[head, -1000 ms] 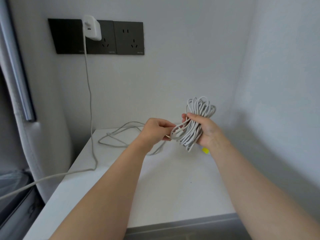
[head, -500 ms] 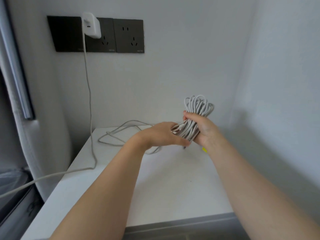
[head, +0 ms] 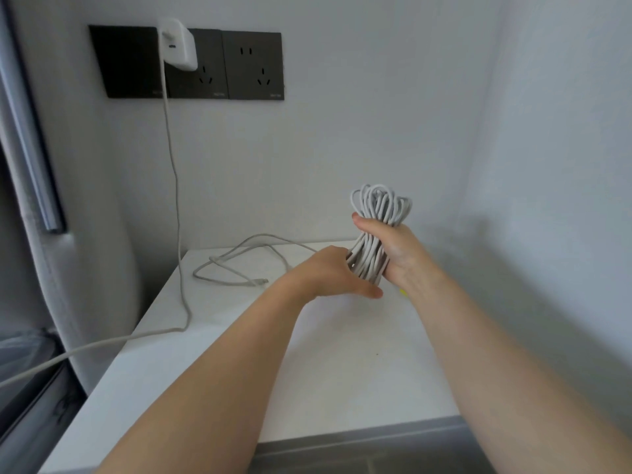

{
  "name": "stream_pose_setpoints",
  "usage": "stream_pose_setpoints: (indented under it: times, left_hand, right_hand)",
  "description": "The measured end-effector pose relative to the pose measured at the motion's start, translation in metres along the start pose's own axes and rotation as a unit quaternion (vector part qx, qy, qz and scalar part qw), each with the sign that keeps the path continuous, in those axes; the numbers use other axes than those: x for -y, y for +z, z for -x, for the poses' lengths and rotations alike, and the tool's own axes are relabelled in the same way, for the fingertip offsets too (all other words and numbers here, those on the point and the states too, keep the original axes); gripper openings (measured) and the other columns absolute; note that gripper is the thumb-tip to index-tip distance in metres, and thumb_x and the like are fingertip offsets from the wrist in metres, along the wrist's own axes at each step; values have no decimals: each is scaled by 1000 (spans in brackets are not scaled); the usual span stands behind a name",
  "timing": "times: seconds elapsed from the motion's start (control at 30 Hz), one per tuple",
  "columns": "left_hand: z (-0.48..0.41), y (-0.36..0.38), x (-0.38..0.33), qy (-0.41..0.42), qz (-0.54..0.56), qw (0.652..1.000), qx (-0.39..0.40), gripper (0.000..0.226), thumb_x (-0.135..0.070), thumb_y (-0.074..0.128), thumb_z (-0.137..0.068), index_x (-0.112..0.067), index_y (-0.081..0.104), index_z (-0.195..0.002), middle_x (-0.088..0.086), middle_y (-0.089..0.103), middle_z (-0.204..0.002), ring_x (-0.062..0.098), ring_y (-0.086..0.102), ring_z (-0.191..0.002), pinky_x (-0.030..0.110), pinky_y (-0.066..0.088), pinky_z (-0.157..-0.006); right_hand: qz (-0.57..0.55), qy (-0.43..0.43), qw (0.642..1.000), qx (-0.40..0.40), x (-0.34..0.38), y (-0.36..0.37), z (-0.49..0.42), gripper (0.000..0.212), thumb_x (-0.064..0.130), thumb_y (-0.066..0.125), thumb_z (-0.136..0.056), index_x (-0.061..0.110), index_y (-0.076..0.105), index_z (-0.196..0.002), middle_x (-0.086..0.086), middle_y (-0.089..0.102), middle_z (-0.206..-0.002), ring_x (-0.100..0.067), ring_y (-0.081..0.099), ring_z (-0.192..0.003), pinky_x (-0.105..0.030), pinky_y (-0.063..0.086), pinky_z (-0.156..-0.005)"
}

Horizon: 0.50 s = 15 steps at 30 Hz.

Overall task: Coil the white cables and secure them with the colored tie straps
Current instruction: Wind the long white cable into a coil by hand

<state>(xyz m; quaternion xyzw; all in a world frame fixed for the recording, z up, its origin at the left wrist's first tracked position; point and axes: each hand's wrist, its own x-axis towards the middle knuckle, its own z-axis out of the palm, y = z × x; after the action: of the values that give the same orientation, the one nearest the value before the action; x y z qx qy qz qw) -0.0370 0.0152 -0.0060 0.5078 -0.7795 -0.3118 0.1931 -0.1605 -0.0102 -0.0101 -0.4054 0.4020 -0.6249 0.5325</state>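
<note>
My right hand [head: 398, 254] is closed around the middle of a coiled bundle of white cable [head: 379, 208], held upright above the white table [head: 342, 364]. My left hand [head: 337, 275] lies flat beside the bundle's lower end, palm down, thumb stretched toward the right wrist; its fingertips are hidden, so I cannot tell whether it grips a strand. A small piece of a yellow tie strap [head: 404, 292] shows on the table just under my right wrist. A second white cable [head: 236, 265] lies loose on the table's far left part.
A white charger [head: 178, 44] sits in the dark wall sockets [head: 253, 66]; its cord [head: 172, 172] hangs down, crosses the table's left edge and runs off left. White walls close the back and right. A grey curtain [head: 41, 186] hangs left.
My left hand has moved from pinching a cable end in front of the bundle to lying flat, palm down, under and beside it. The bundle has tipped a little more upright.
</note>
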Motion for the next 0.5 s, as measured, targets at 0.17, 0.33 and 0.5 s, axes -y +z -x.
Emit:
stream_pose_setpoints:
  times: [0.17, 0.33, 0.5]
  left_hand:
    - [-4, 7, 2, -11, 20, 1000, -16, 27, -32, 79, -67, -20, 59, -80, -3, 59, -78, 12, 57, -74, 23, 42, -62]
    - [-10, 17, 2, -19, 17, 998, -60, 25, -28, 77, -68, -16, 58, -79, -3, 55, -70, 13, 54, -65, 22, 40, -53]
    - [-15, 22, 2, -45, 79, 994, -65, 19, -13, 74, -65, -13, 57, -75, 3, 56, -70, 20, 54, -66, 25, 44, -59]
  right_hand:
    - [6, -2, 1000, -8, -1, 1, 0, 7, 9, 69, -81, 10, 64, -86, -6, 56, -74, -24, 60, -79, -44, 51, -82]
    - [23, -8, 999, -25, -3, 2, 0, 7, 8, 68, -81, 12, 63, -84, -4, 57, -73, -19, 60, -77, -35, 50, -75]
    - [13, -11, 1000, -20, -2, 2, 2, 9, 7, 67, -82, 13, 64, -88, -3, 59, -80, -17, 60, -81, -28, 50, -70]
